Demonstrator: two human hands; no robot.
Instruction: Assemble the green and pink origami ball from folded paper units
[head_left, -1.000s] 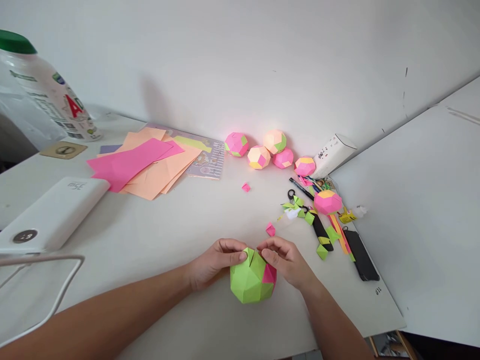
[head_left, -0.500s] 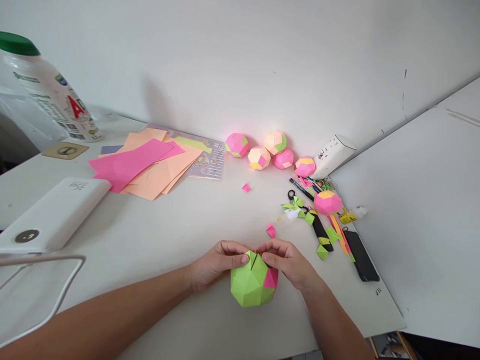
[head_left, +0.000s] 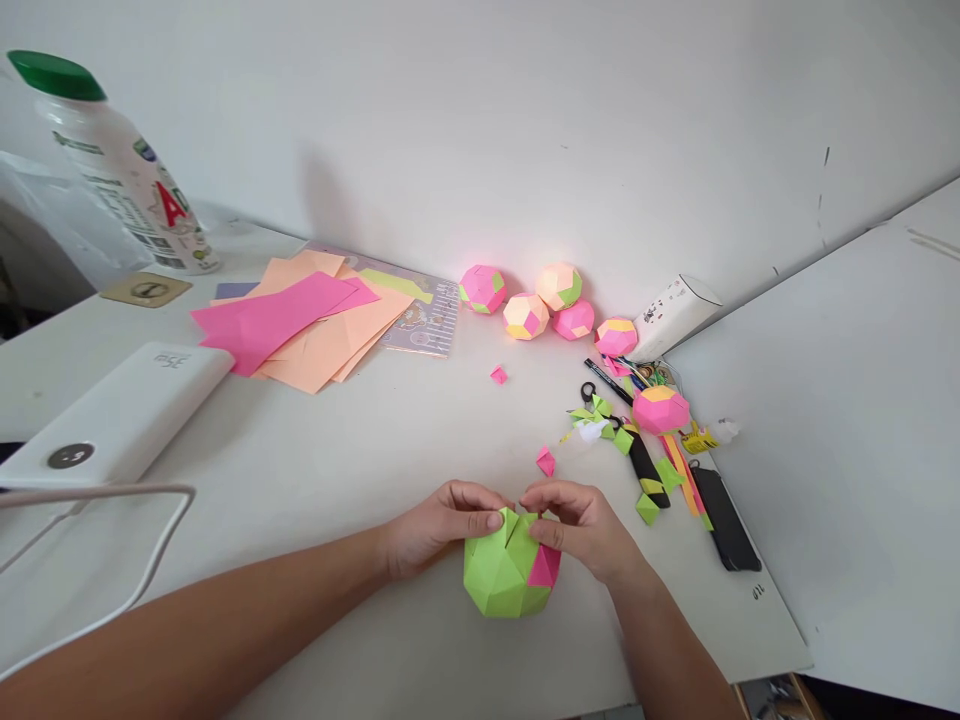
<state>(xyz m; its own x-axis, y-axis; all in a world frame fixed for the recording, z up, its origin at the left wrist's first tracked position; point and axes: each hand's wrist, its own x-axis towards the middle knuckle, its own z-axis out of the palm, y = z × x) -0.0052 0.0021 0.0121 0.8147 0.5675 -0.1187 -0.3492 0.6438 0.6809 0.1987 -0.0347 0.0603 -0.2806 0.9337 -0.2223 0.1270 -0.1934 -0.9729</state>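
A large green paper ball [head_left: 504, 578] with one pink facet and a slit at its top edge sits low in front of me. My left hand [head_left: 457, 522] pinches its upper left rim, the thumb on the outside by the slit. On the upper right, my right hand [head_left: 574, 522] has its thumb against the rim near the pink facet and its fingers curled behind. What lies behind the rim under the fingertips is hidden. Just beyond my hands is a small folded pink paper piece [head_left: 546, 461], and a smaller pink piece [head_left: 499, 375] lies farther back.
Several finished paper balls [head_left: 558, 287] stand along the wall. Scissors [head_left: 645, 465], green paper pieces [head_left: 646, 508], a glue bottle [head_left: 701, 437] and a phone [head_left: 724, 518] lie right. On the left are paper sheets [head_left: 274, 322], a power bank [head_left: 124, 410] with a cable, and a bottle [head_left: 127, 165].
My right fingers have shifted slightly on the rim, the thumb a little lower. The view has turned slightly, so everything sits a bit farther right. Both hands keep touching the ball.
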